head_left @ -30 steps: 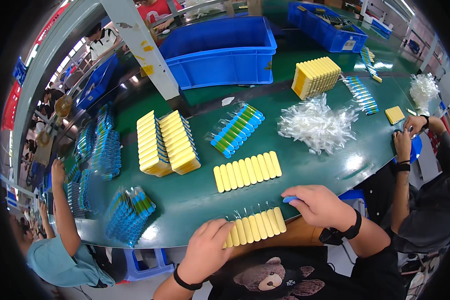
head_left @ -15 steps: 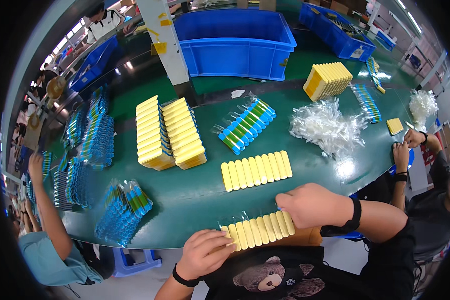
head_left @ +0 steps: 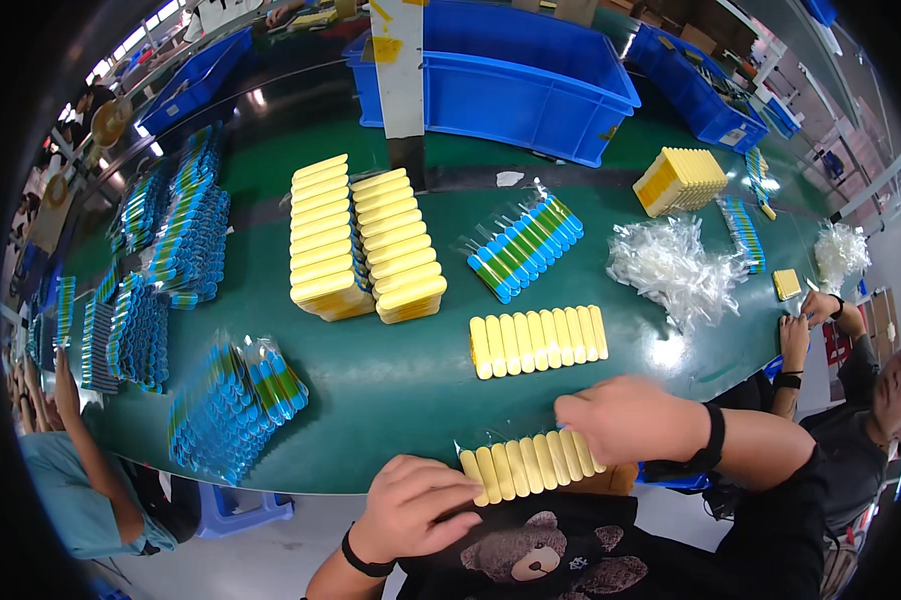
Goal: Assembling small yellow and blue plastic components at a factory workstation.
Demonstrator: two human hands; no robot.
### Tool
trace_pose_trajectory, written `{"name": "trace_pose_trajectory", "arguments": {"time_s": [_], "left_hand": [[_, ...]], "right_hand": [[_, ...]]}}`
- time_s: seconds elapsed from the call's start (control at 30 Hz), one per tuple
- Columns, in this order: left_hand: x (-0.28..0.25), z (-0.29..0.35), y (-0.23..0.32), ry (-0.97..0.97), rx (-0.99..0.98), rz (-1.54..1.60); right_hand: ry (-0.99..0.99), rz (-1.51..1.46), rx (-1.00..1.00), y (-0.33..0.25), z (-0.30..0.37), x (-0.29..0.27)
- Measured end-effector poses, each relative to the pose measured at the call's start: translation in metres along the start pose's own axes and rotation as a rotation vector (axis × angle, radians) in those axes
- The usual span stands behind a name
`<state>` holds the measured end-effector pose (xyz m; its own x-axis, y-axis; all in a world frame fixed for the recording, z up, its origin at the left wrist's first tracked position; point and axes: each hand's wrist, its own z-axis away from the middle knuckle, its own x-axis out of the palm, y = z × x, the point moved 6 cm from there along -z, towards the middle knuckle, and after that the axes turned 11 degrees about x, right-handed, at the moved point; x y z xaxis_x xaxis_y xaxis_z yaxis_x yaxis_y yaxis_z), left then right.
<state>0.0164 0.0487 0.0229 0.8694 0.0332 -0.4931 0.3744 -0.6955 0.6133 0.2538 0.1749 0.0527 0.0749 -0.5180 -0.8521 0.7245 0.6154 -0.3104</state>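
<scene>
Along the bench's [head_left: 370,400] near edge, I am spanning a lengthwise row of yellow strips [head_left: 528,467], my left hand [head_left: 420,505] resting loosely open against its left end, my right hand [head_left: 625,420] covering its right, grip indiscernible.

I have the near row [head_left: 525,468] at the table's [head_left: 370,400] front edge, with the left fingers [head_left: 455,492] at its left end and the right fingers [head_left: 571,411] at its right. Behind it lies a second row [head_left: 539,342]; behind that, a batch of packs [head_left: 526,247], with two stacks [head_left: 322,250] to its left and a wrapper heap [head_left: 675,268] to its right. Farther back I see a bin [head_left: 520,105].
</scene>
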Motion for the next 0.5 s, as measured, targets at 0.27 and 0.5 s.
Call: {"name": "trace_pose_trajectory", "arguments": {"time_s": [0.27, 0.5], "left_hand": [[-0.033, -0.011, -0.025, 0.035, -0.258, 0.059], [-0.026, -0.011, -0.029, -0.005, -0.273, -0.041]], "right_hand": [[-0.012, -0.022, -0.016, 0.001, 0.000, 0.009], [-0.061, 0.049, -0.049, -0.020, -0.014, 0.010]]}}
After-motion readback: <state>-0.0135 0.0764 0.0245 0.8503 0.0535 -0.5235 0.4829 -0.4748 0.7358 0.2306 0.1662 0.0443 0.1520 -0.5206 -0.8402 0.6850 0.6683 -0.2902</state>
